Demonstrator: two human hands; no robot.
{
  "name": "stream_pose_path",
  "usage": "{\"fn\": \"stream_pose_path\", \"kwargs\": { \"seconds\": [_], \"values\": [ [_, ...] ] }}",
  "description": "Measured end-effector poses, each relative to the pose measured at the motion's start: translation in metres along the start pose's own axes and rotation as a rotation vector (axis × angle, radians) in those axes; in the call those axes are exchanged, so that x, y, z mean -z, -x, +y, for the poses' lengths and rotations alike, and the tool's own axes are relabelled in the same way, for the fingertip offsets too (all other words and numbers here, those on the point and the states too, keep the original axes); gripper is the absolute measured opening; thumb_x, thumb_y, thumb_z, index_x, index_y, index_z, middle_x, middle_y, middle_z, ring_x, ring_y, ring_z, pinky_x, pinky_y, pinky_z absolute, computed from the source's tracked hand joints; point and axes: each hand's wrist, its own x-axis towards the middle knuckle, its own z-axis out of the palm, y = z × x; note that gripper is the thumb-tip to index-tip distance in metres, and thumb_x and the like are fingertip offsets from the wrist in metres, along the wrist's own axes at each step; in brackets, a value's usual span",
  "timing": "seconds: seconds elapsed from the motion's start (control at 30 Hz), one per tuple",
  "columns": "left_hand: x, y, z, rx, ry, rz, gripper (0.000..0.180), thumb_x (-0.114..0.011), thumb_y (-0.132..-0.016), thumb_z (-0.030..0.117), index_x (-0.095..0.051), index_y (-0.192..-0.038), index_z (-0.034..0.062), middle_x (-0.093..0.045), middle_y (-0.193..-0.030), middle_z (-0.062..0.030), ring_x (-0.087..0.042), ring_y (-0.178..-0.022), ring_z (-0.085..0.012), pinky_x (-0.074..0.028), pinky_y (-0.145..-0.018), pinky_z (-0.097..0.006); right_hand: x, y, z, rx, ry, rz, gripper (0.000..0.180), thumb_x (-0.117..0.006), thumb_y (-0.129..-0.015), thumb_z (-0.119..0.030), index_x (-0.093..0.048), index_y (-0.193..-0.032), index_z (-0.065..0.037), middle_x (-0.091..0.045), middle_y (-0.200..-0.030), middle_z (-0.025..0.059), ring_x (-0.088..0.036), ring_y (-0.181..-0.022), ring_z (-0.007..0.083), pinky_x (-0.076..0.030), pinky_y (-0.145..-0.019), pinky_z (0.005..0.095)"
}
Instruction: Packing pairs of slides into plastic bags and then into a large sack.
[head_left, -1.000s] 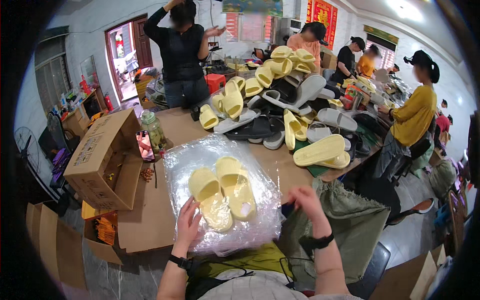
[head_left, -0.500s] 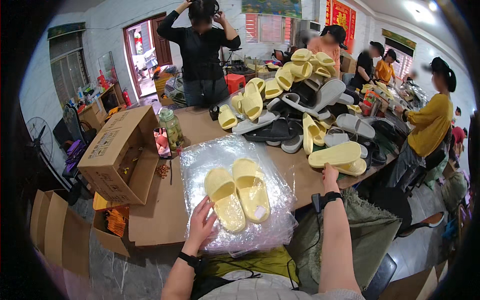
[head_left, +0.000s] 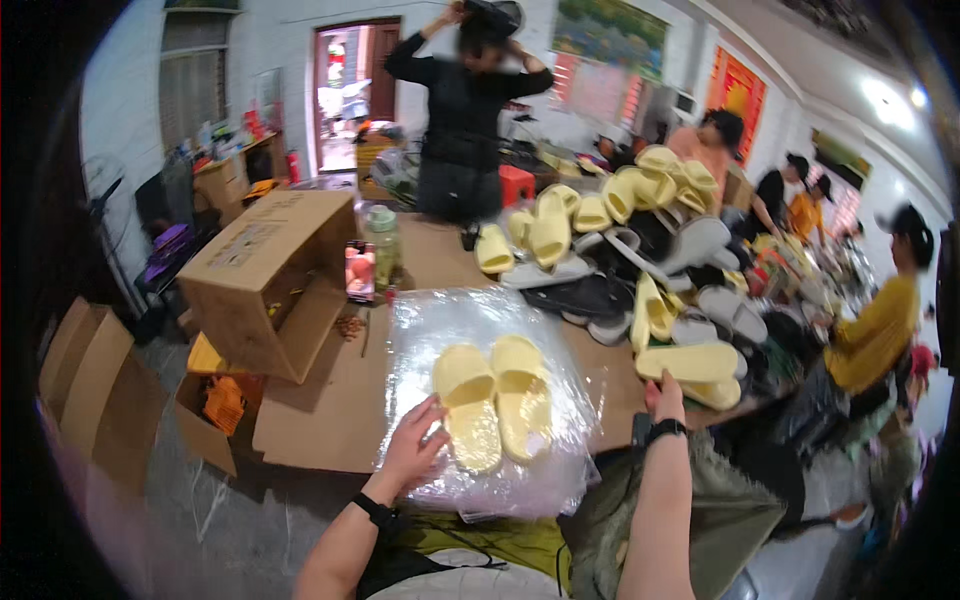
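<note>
A pair of pale yellow slippers lies side by side on a stack of clear plastic bags, toes pointing away from me. My left hand rests at the left slipper's outer edge, fingers apart and holding nothing. My right hand reaches to the near edge of the slipper heap and pinches the end of a yellow slipper, which lies sole up over another yellow one. Part of that grip is hidden under the slipper.
A heap of yellow, grey and black slippers covers the table's right side. An open cardboard box, a phone and a green-lidded jar stand at left. One person stands across the table; others work at right.
The whole view has shifted and tilted, with some blur. My right hand stays at the same yellow slipper, and my left hand stays beside the pair on the bags.
</note>
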Motion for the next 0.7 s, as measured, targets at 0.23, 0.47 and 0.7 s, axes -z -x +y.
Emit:
{"fn": "stream_pose_path", "kwargs": {
  "seconds": [0.23,0.47,0.7],
  "values": [
    [-0.006,-0.003,0.008,-0.1,-0.075,-0.035,0.046,-0.071,-0.09,0.029,-0.063,-0.131,0.0086,-0.051,-0.149,-0.0158,-0.052,-0.132,-0.0363,-0.043,-0.109,-0.044,-0.014,0.001,-0.016,0.705,0.318,0.372,0.029,-0.072,-0.092,-0.029,-0.06,-0.104,-0.005,-0.062,-0.089,0.0067,-0.055,-0.069,0.022,-0.048,-0.06,0.0347],
    [-0.002,-0.001,0.0,-0.128,-0.076,-0.008,0.046,-0.072,-0.089,0.027,-0.063,-0.13,0.0084,-0.051,-0.148,-0.0151,-0.052,-0.131,-0.036,-0.044,-0.108,-0.043,-0.087,0.11,-0.038,1.304,1.108,0.052,0.033,-0.073,-0.08,-0.018,-0.047,-0.077,0.002,-0.045,-0.086,0.0133,-0.047,-0.08,0.032,-0.039,-0.073,0.042],
    [-0.006,-0.002,-0.001,-0.142,-0.052,-0.002,0.045,-0.073,-0.089,0.027,-0.064,-0.129,0.0094,-0.052,-0.148,-0.0147,-0.052,-0.132,-0.0356,-0.043,-0.109,-0.043,-0.119,0.165,0.019,1.304,1.565,-0.444,0.03,-0.074,-0.068,-0.023,-0.058,-0.078,-0.001,-0.057,-0.095,0.0175,-0.054,-0.094,0.0398,-0.046,-0.079,0.0488]
  ]
}}
